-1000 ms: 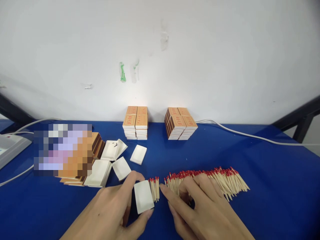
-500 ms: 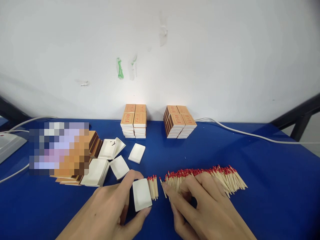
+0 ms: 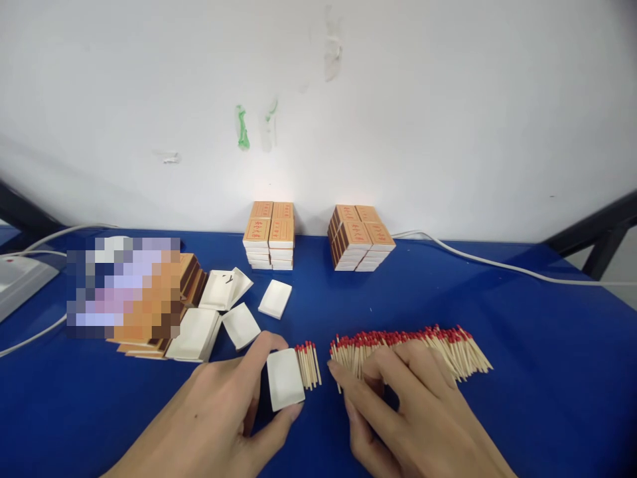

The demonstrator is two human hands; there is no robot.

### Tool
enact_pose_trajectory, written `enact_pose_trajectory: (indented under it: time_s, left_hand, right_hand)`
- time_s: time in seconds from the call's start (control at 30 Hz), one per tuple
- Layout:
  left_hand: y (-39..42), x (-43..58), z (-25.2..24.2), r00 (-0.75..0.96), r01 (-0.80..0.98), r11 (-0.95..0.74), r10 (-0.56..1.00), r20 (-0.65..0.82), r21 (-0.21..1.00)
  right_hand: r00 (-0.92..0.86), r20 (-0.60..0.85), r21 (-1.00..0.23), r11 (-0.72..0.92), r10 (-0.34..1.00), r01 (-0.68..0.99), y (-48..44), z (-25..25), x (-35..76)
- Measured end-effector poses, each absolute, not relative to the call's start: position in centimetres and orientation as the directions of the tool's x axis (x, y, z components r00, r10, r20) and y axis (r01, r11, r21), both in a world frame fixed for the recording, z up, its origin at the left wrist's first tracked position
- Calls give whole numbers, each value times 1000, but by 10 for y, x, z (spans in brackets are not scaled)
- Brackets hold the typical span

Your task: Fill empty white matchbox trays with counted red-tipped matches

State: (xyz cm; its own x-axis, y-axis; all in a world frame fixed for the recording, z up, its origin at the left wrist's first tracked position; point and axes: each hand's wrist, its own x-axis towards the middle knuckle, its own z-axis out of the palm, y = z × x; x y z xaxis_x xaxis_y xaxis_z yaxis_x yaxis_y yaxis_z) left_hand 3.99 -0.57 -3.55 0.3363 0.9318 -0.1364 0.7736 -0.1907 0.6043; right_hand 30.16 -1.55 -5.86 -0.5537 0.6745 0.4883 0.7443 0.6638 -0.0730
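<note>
My left hand (image 3: 219,405) pinches a shallow white matchbox tray (image 3: 286,380) between thumb and index finger, its hollow side facing up. Right against the tray's right edge lies a small group of red-tipped matches (image 3: 309,366). Across a narrow gap, a long heap of matches (image 3: 413,344) spreads to the right. Over the front of this heap rests my right hand (image 3: 398,405), its index fingertip touching the leftmost matches. The right fingers are bent but apart, and nothing shows gripped in them; part of the heap is hidden beneath.
Loose white trays (image 3: 241,325) and a stack of trays (image 3: 194,335) lie left, beside orange matchbox sleeves (image 3: 192,282) partly pixelated. Two blocks of matchboxes, one left (image 3: 269,232) and one right (image 3: 361,236), stand by the wall. A white cable (image 3: 478,260) crosses the blue table.
A single match that lay in the gap by my right index finger now sits with the small group beside the tray. My right fingertip has shifted slightly right to the heap's edge.
</note>
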Motion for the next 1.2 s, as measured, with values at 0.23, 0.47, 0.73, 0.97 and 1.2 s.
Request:
enact_pose_trajectory:
  time_s: [0.23, 0.47, 0.73, 0.97, 1.2]
  left_hand:
    - [-7, 41, -36, 347, 768, -194, 927, -143, 610]
    - [-6, 39, -39, 342, 779, -194, 928, -145, 597]
    - [-8, 36, -46, 356, 755, -212, 927, -116, 621]
    - [-9, 37, -44, 352, 771, -181, 920, -172, 611]
    - [-9, 37, -45, 344, 780, -184, 925, -163, 598]
  right_hand:
    - [-562, 506, -55, 674, 655, 737, -16, -58, 303]
    - [-538, 520, -84, 667, 663, 741, -17, -56, 300]
    - [-554, 485, -78, 664, 677, 744, -16, -58, 303]
    - [-553, 481, -89, 665, 681, 742, -14, -58, 302]
    - [-562, 477, -118, 682, 676, 722, -15, -58, 301]
